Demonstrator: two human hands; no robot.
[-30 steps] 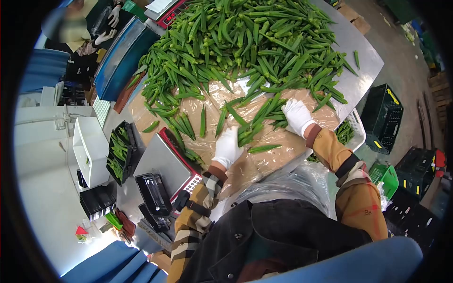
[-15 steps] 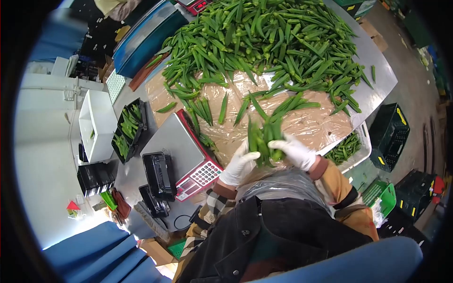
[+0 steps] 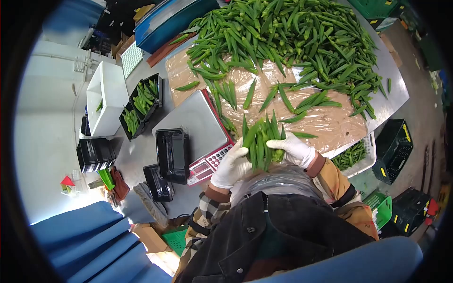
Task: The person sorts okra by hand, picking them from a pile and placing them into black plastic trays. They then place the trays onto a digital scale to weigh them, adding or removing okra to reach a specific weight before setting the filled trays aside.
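Between my two white-gloved hands, close to my body, is an upright bunch of okra (image 3: 259,146). My left hand (image 3: 234,162) is closed round its left side, thumb across the pods. On the right side my right hand (image 3: 293,150) grips the same bunch, thumb and fingers pressed on it. Past the bunch, loose okra (image 3: 314,101) lies on brown paper under clear film (image 3: 330,129), below a large okra pile (image 3: 288,35). A scale with a red keypad (image 3: 203,170) stands left of my left hand, with an empty black tray (image 3: 172,155) overlapping its edge.
Black trays holding okra (image 3: 143,101) and a white bin (image 3: 107,96) are at the left. Another black tray (image 3: 158,183) lies beside the scale. At the right are a white basket with okra (image 3: 370,150), a dark crate (image 3: 393,151) and a green basket (image 3: 381,206).
The view has shifted, so the table's contents appear farther right and higher up. Both hands still hold the bunch, whose pods look sharper and more evenly lined up.
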